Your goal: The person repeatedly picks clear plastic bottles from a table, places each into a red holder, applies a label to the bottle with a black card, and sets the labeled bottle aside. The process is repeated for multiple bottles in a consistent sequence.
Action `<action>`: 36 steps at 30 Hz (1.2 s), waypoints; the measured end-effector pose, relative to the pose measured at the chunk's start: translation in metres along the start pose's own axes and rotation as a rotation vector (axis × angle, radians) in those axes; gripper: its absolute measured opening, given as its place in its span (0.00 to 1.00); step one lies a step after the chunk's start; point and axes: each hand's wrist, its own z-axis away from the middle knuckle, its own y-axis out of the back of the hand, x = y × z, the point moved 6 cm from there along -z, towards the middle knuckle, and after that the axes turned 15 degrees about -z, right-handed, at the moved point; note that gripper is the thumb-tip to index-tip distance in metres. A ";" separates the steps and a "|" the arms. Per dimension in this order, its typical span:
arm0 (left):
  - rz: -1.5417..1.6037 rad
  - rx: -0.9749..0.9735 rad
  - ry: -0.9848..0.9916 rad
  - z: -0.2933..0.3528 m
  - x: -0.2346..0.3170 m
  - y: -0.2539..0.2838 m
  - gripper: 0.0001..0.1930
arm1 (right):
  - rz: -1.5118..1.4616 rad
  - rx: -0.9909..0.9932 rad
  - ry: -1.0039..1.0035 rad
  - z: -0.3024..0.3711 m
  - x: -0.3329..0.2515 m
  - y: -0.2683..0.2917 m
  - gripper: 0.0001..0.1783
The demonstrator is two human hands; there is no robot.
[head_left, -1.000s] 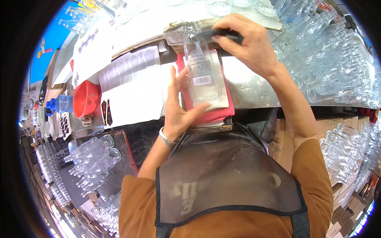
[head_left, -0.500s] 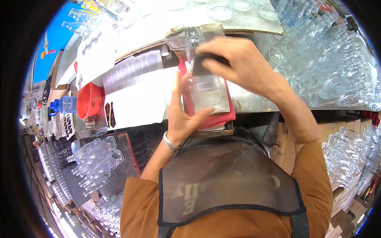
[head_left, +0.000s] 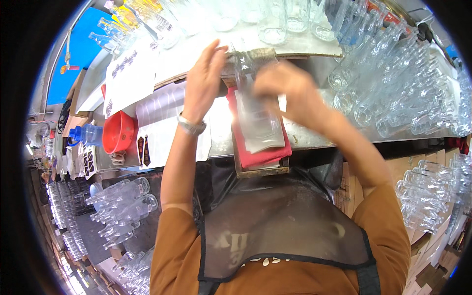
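A clear glass bottle (head_left: 260, 125) lies on its side over a pale sheet and a folded red cloth (head_left: 263, 156), its neck on a rolled grey cloth (head_left: 263, 55). These rest on a small wooden stand (head_left: 263, 172). My left hand (head_left: 202, 83) is raised just left of the bottle's neck, fingers stretched out and nothing visible in them. Over the bottle's right side, my right hand (head_left: 290, 93) is smeared by motion with its fingers curled in. Whatever it holds is hidden by the blur.
White printed sheets (head_left: 130, 73) and a red bowl (head_left: 119, 132) are on the bench to the left, beside a blue-capped jug (head_left: 91, 135). Upright bottles (head_left: 273, 32) stand at the back. Many lying bottles (head_left: 403, 83) crowd the right; more bottles (head_left: 123, 196) lie lower left.
My left hand has left the bottle's lower side and moved up and away, toward its neck. The dark pad seen in my right hand earlier is no longer distinguishable; that hand is slightly lower.
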 end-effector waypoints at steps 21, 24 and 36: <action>-0.036 0.657 -0.190 -0.042 0.024 0.178 0.24 | 0.281 0.302 0.139 -0.180 0.000 0.041 0.15; -0.037 0.684 -0.230 -0.083 -0.017 0.180 0.20 | 0.376 0.337 0.100 -0.245 0.050 0.034 0.17; -0.278 0.847 -0.268 -0.080 -0.021 0.171 0.34 | 0.298 0.278 0.117 -0.220 0.041 0.033 0.14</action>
